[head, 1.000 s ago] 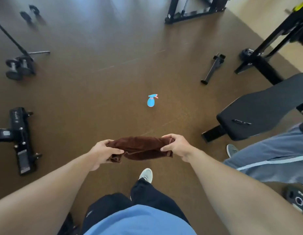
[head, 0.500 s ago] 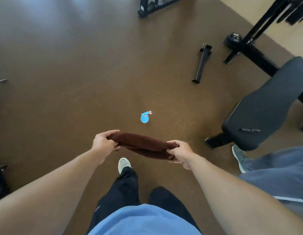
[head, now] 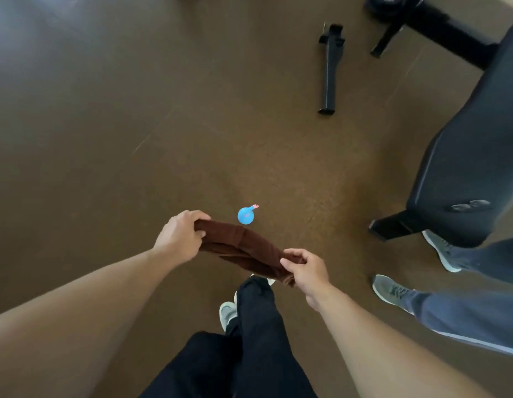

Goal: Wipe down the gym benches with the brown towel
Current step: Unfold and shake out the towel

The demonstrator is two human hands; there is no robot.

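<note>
While both hands grip brown towel, taut

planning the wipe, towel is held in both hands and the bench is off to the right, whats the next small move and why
Probably turn right and carry the brown towel toward the black bench. Both the left hand and right hand grip it bunched over bare floor, not touching the pad.

text: none legible | bench, right of frame: small dark mark on the pad's near end, too blurred to read | blue spray bottle, centre of frame: faint marking on its body, unreadable | black bar, upper centre: no lettering visible
</note>
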